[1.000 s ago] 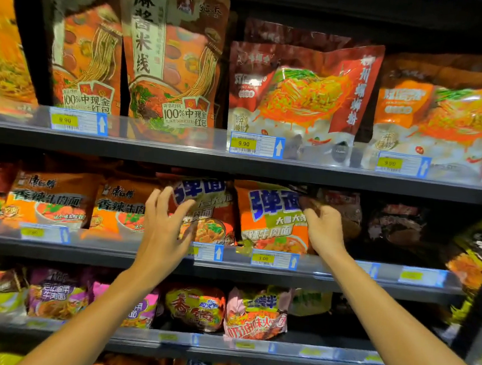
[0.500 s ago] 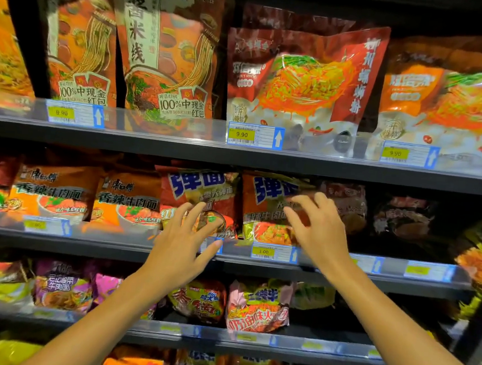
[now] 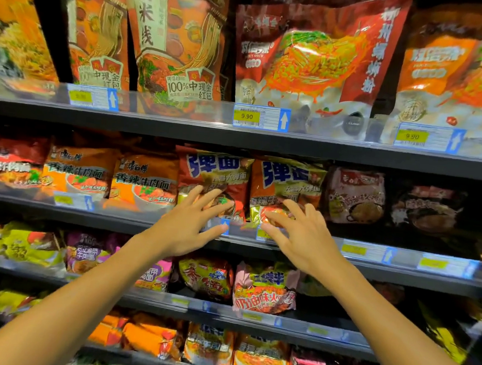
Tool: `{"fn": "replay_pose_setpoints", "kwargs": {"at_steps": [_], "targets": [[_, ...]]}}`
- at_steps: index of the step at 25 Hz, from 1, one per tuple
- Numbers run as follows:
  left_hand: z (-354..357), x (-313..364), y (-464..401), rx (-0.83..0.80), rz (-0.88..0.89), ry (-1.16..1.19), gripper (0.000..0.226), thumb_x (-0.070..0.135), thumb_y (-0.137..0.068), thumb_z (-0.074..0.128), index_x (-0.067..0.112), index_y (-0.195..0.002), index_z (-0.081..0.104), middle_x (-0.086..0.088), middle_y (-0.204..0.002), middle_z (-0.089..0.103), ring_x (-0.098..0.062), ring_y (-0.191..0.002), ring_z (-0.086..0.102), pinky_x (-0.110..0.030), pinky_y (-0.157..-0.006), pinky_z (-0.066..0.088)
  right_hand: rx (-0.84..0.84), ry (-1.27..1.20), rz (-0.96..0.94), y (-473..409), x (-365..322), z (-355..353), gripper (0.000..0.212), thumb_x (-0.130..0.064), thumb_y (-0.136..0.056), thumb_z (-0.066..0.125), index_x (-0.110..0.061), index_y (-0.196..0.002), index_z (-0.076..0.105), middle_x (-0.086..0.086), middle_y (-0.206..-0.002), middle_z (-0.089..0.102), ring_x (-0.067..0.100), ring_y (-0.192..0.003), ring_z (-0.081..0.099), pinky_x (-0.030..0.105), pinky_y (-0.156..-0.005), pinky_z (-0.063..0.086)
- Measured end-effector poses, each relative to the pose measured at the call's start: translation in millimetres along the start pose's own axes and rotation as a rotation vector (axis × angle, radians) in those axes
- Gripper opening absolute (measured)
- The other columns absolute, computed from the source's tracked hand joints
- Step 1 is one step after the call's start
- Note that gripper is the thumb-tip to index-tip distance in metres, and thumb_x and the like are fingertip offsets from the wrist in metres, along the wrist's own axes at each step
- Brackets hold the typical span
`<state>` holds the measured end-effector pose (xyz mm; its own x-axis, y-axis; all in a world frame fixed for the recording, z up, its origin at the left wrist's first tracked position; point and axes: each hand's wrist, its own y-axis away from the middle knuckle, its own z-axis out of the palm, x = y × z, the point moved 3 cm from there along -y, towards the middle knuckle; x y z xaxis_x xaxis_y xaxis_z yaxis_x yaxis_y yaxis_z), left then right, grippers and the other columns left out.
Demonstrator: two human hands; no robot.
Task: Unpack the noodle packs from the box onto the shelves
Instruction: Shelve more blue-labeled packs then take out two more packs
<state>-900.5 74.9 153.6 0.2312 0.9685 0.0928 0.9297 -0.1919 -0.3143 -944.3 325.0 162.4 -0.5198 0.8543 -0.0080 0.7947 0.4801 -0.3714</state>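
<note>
- Store shelves fill the frame, four tiers packed with noodle packs behind clear price rails.
- Top tier [image 3: 238, 141]: tall orange and red pouches, with a 9.90 tag [image 3: 260, 117] at centre.
- Second tier [image 3: 401, 274], across the middle of the frame: two orange packs with blue lettering stand side by side at centre, the left pack [image 3: 214, 174] and the right pack [image 3: 287, 181], both upright against the rail.
- I see my left hand [image 3: 188, 230] at frame centre, fingers spread and straight, in front of the left pack's lower edge; whether it touches I cannot tell.
- My right hand [image 3: 302, 238] sits just right of it, fingers splayed, fingertips [image 3: 269, 216] over the right pack's lower front. Grip on both sides is apart, holding nothing.
- Lower tiers: yellow, purple and pink packs, then orange and red ones along the bottom.
- Edges of the frame are blurred.
</note>
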Motion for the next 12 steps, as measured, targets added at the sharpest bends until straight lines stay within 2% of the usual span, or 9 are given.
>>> {"fn": "replay_pose_setpoints", "kwargs": {"at_steps": [4, 7, 10, 12], "targets": [[-14, 7, 10, 0.076, -0.057, -0.009, 0.055, 0.062, -0.099, 0.027, 0.041, -0.150, 0.033, 0.008, -0.165, 0.011, -0.023, -0.152, 0.005, -0.052, -0.118, 0.025, 0.027, -0.034, -0.015, 6, 8, 0, 0.080, -0.075, -0.083, 0.008, -0.041, -0.144, 0.045, 0.001, -0.159, 0.031, 0.038, -0.137, 0.029, 0.050, -0.115, 0.023], [-20, 11, 33, 0.148, -0.090, -0.025, 0.059, 0.062, -0.098, 0.031, 0.036, -0.150, 0.033, 0.007, -0.164, 0.010, -0.021, -0.150, 0.014, -0.046, -0.113, 0.035, 0.114, -0.125, -0.034, 21, 22, -3, 0.069, -0.069, -0.089, 0.029, -0.032, -0.144, 0.049, 0.005, -0.158, 0.035, 0.044, -0.144, 0.023, 0.056, -0.118, 0.020], [-17, 31, 55, 0.207, -0.060, 0.004, 0.058, 0.055, -0.100, 0.039, 0.034, -0.152, 0.027, 0.008, -0.164, 0.009, -0.019, -0.149, 0.019, -0.041, -0.112, 0.033, 0.227, -0.253, -0.093, 45, 27, -7, 0.056, -0.059, -0.096, 0.046, -0.032, -0.146, 0.045, -0.001, -0.158, 0.035, 0.032, -0.151, 0.018, 0.052, -0.120, 0.021], [-10, 51, 68, 0.222, -0.006, 0.013, 0.060, 0.053, -0.099, 0.040, 0.031, -0.153, 0.029, 0.008, -0.164, 0.011, -0.020, -0.148, 0.024, -0.040, -0.113, 0.032, 0.239, -0.364, -0.117, 68, 24, -9, 0.056, -0.053, -0.097, 0.050, -0.032, -0.149, 0.041, -0.007, -0.158, 0.032, 0.022, -0.152, 0.016, 0.047, -0.120, 0.024]]}}
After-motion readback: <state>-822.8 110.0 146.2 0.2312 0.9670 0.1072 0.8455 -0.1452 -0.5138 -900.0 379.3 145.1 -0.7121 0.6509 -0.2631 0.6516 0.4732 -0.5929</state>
